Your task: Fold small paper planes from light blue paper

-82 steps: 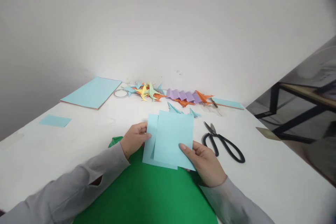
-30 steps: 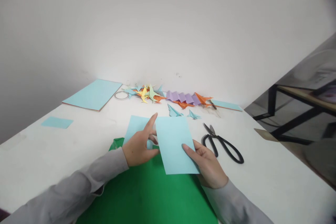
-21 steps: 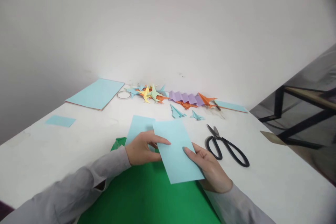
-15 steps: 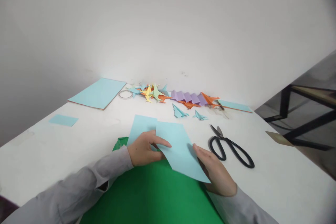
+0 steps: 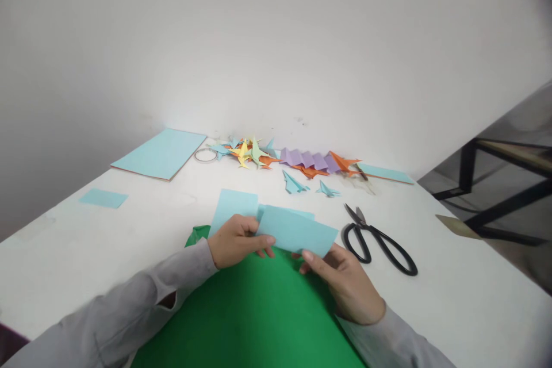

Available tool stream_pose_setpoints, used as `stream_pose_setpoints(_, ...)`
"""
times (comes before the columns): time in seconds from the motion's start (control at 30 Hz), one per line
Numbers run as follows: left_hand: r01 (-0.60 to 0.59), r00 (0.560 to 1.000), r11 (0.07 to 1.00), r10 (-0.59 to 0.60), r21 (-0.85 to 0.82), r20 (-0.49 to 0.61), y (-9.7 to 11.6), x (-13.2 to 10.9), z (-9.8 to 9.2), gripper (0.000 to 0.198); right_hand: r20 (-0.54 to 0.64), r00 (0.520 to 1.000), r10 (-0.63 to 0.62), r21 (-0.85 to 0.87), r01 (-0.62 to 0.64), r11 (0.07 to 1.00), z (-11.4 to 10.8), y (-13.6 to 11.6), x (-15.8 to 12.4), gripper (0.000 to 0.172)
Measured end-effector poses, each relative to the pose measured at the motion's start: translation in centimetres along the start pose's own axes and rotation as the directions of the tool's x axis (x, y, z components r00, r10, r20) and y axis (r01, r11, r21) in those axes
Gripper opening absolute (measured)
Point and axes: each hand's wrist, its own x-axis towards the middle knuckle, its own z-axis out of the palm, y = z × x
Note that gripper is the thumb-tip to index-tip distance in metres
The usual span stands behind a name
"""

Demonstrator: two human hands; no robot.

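Note:
A light blue piece of paper (image 5: 297, 231) is held between both hands, tilted above the green surface (image 5: 250, 316) in front of me. My left hand (image 5: 236, 241) pinches its lower left corner, thumb on top and fingers beneath. On the lower right edge, my right hand (image 5: 347, 284) grips it with the thumb in front. Another blue sheet (image 5: 235, 207) lies behind my left hand, partly covered by it. A narrow blue strip shows behind the held paper; I cannot tell whether it belongs to the same piece.
Black-handled scissors (image 5: 379, 241) lie right of my right hand, blades partly open. Folded paper figures (image 5: 254, 154), a pleated purple paper (image 5: 308, 160) and two small blue figures line the back. A blue paper stack (image 5: 161, 152) and a small blue rectangle (image 5: 103, 198) lie left.
The held paper went from a large sheet facing up to a shorter, narrower shape tilted the other way. My right hand turned from flat along its side to gripping the lower edge.

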Motion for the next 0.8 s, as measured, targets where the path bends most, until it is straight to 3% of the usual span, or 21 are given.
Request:
stream_pose_setpoints(0.23,0.005,0.999,0.999,-0.007,0.05,0.033,0.0,-0.1,0.2,0.03,-0.069,0.998,0.017,0.0,-0.017,1.0,1.0,-1.3,-0.7,0.026)
stream_pose_setpoints(0.37,0.038,0.999,0.996,-0.04,0.084,0.012,-0.3,0.1,0.2,0.03,-0.124,0.992,-0.033,-0.008,0.032,0.999,0.6,-0.9,-0.4,0.017)
stream_pose_setpoints(0.43,0.055,0.998,0.995,-0.055,0.085,-0.001,-0.4,0.2,0.3,0.03,-0.132,0.99,-0.056,0.001,0.057,0.998,0.2,-0.6,-0.1,0.024)
stream_pose_setpoints(0.63,0.12,0.993,0.992,-0.12,-0.037,-0.02,-0.4,0.2,0.5,0.033,-0.15,0.986,-0.066,0.012,0.069,0.998,0.1,-0.4,-0.1,0.029)
stream_pose_setpoints(0.8,0.087,0.996,0.99,-0.088,-0.115,-0.003,0.1,0.1,0.4,0.028,-0.143,0.989,-0.038,-0.027,0.034,0.999,1.0,-0.9,-0.7,0.023)
